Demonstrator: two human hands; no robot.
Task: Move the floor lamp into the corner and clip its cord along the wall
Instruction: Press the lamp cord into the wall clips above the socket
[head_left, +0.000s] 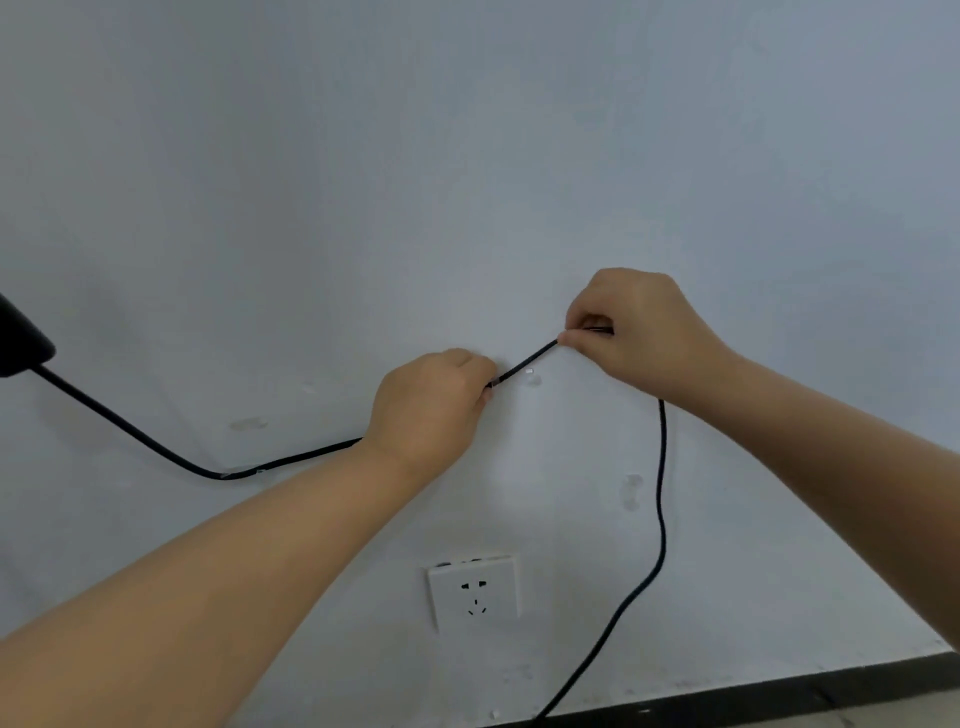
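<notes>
A black cord (525, 361) runs taut between my two hands against the white wall (467, 156). My left hand (431, 405) pinches it at the lower left, my right hand (634, 327) pinches it higher at the right. A small clear clip (530, 375) sits on the wall just under the stretched piece. From my left hand the cord sags leftward through a clip (260, 472) and rises to a black lamp part (18, 338) at the left edge. Below my right hand the cord hangs down to the floor.
A white wall socket (474, 590) sits below my hands, nothing plugged into it. Another clear clip (631, 491) is stuck on the wall left of the hanging cord, and a faint one (248, 423) sits further left. A dark skirting strip (779, 691) runs along the bottom right.
</notes>
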